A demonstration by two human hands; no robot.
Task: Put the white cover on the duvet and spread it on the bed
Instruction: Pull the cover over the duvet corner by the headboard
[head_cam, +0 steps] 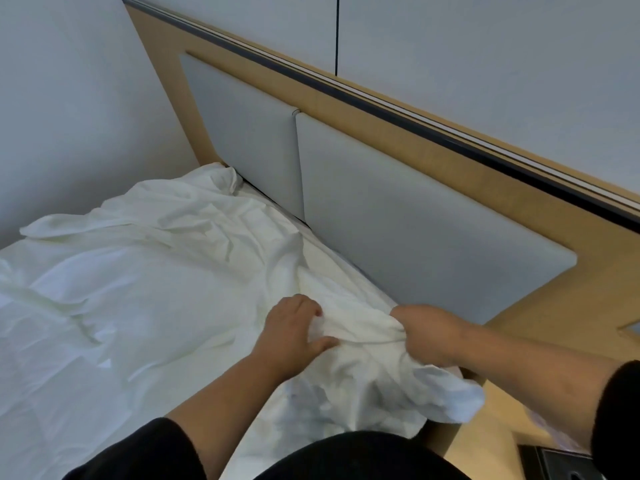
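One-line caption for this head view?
Both hands, left hand and right hand, grip bunched white cover beside grey padded headboard.

Single head view, tilted, looking steeply down, close over bed (86,341) corner toward headboard (433,220).

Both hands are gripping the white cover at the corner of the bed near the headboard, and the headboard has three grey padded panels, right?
Not quite: the head view shows two grey padded panels on the headboard, not three. The rest holds: left hand and right hand both grip the white cover at that corner.
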